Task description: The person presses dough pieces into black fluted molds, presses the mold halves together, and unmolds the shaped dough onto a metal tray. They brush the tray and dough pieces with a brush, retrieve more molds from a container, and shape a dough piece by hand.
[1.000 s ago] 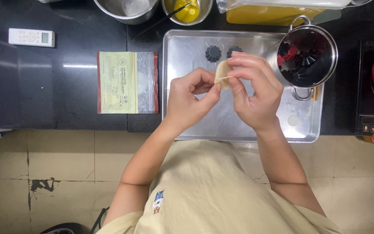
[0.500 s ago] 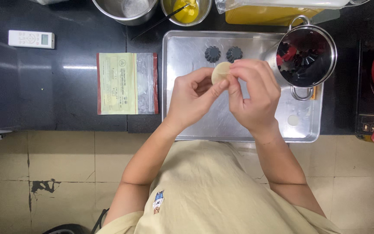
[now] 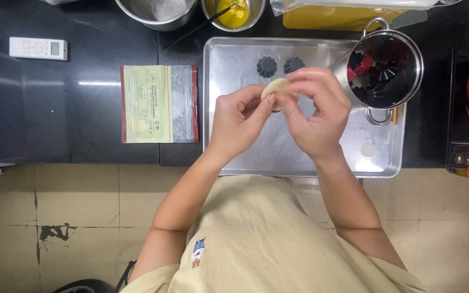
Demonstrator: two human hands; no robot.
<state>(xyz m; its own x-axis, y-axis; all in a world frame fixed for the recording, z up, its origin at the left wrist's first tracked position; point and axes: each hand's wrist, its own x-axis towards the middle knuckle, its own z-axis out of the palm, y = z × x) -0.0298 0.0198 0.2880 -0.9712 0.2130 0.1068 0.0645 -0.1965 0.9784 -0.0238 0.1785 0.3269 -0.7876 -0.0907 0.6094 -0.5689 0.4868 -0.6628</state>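
Both hands pinched a small pale disc of dough above the steel tray.

From my remote seat I saw the left hand [image 3: 240,119] and the right hand [image 3: 313,114] closed together on the small, round, pale piece of dough [image 3: 274,88], fingertips clamped on its edge, holding it in the air over the shallow rectangular steel baking tray [image 3: 278,157]; against half a second earlier the dough sat lower between the fingers and the right hand had curled further round it, which I judged to be shaping well under way; two small dark fluted moulds [image 3: 279,66] lay on the tray just beyond; a steel pot of more dark moulds [image 3: 385,69] stood at the right; a yellow-green plastic packet [image 3: 158,103] lay on the black counter [image 3: 55,108] to the left.
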